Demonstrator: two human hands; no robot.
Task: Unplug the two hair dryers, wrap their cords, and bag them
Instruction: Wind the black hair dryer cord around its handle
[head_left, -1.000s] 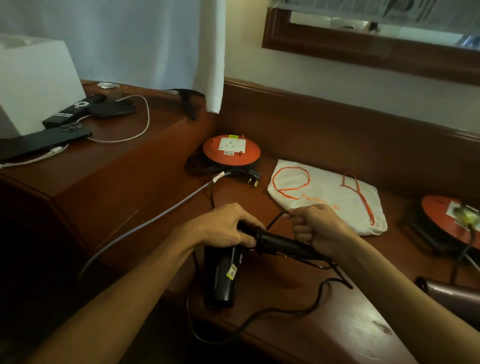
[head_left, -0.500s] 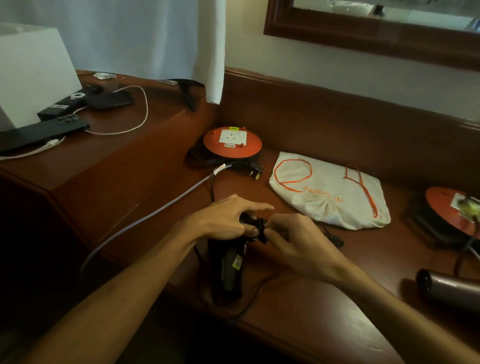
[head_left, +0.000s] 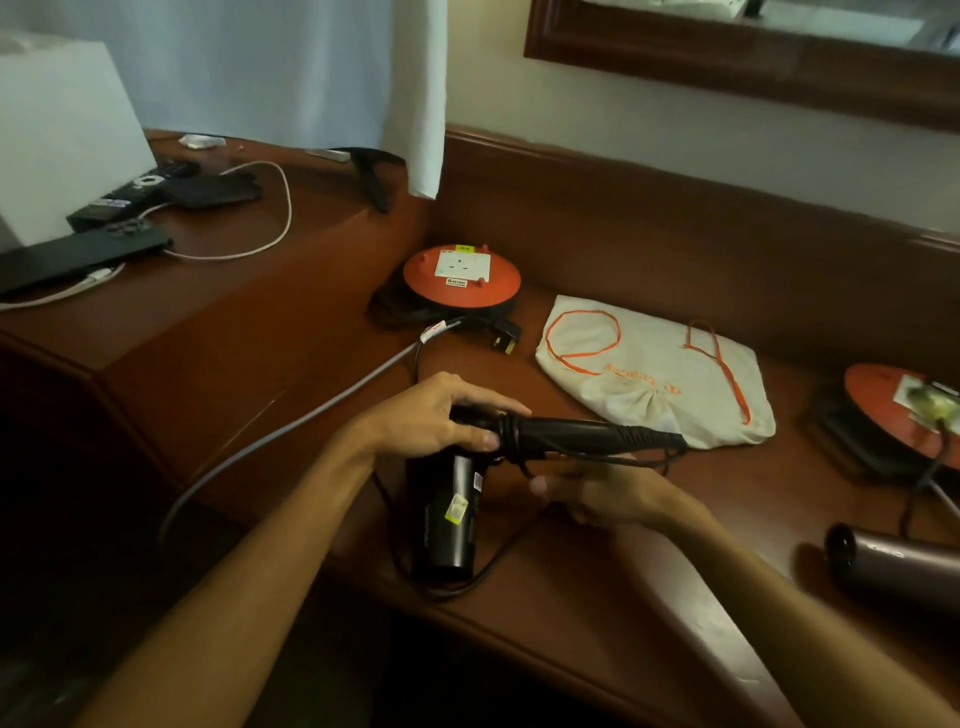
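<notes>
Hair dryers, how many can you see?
2. A black hair dryer lies at the desk's front, its handle held by the left hand. A brownish hair dryer lies at the right edge, partly cut off. More could be out of view.

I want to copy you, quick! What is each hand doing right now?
Left hand: grips the black hair dryer where handle meets body.
Right hand: under the handle, at the cord; grip cannot be told.

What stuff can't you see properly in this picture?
- Second hair dryer: head view, its back end is cut off by the right edge.
- Right hand: dim and blurred under the black hair dryer; what its fingers do with the cord is unclear.
- Bag: printed words too small to read.
</notes>
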